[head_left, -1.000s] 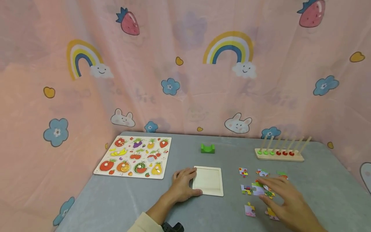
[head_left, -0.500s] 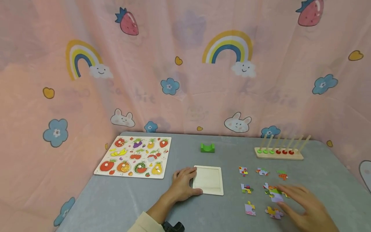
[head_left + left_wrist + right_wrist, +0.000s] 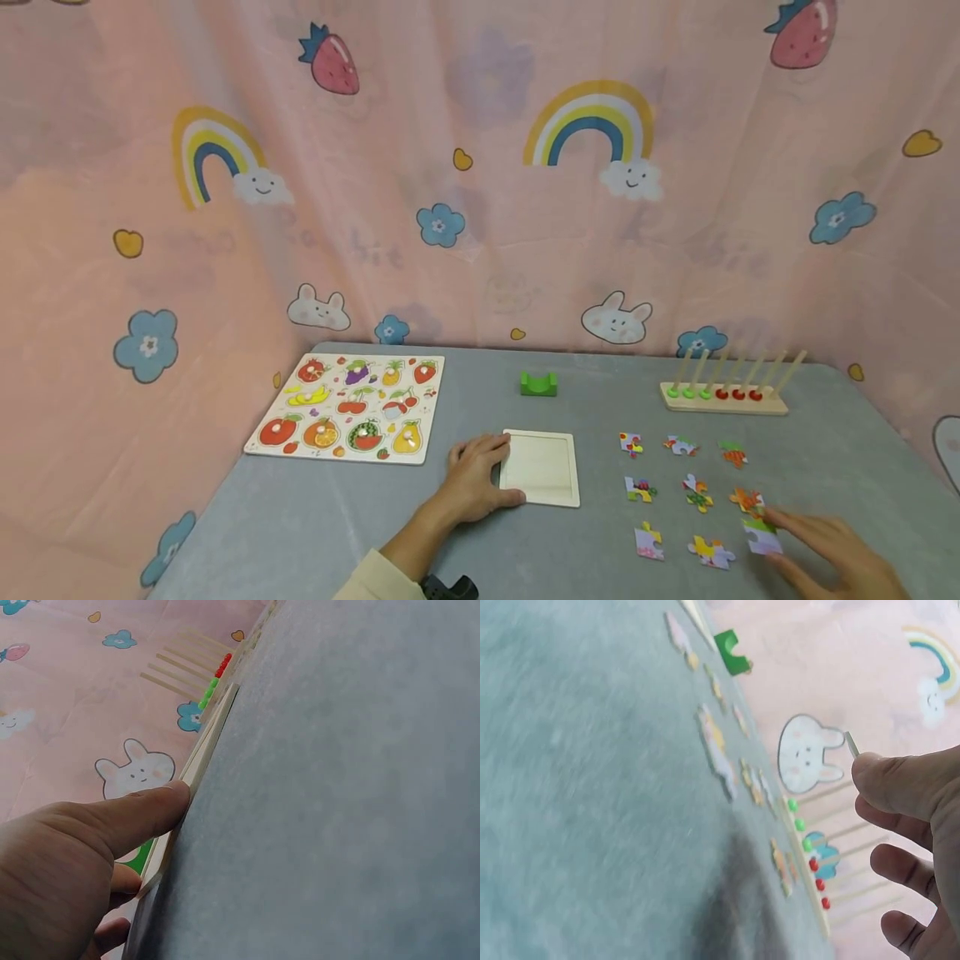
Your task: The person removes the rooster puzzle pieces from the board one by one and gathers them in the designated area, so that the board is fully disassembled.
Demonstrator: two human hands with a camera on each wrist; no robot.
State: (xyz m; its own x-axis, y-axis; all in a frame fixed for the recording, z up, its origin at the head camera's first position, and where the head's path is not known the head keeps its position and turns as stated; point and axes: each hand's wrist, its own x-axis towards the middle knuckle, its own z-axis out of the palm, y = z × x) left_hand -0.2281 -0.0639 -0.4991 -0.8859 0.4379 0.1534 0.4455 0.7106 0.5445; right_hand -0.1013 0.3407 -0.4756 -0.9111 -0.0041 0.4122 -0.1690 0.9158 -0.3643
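Observation:
In the head view my left hand point(image 3: 476, 483) holds the left side of a small square wooden puzzle tray point(image 3: 540, 468), with the thumb at its near corner and the fingers at its far corner. The left wrist view shows the thumb point(image 3: 154, 814) on the tray's edge. My right hand point(image 3: 843, 550), low at the right, pinches a lilac and green jigsaw piece point(image 3: 762, 540) between thumb and fingers. Seen from the right wrist, this piece point(image 3: 852, 745) is raised above the table. Loose jigsaw pieces point(image 3: 712, 552) lie in rows left of that hand.
A fruit peg puzzle board point(image 3: 341, 408) lies at the left. Farther back are a green notched block point(image 3: 538, 384) and a wooden peg rack point(image 3: 723, 404) with green and red beads. A pink patterned curtain point(image 3: 480, 275) hangs behind the grey table point(image 3: 300, 525).
My right hand has moved right and nearer with the lilac and green jigsaw piece, uncovering other pieces on the table. The left hand and the tray have stayed in place.

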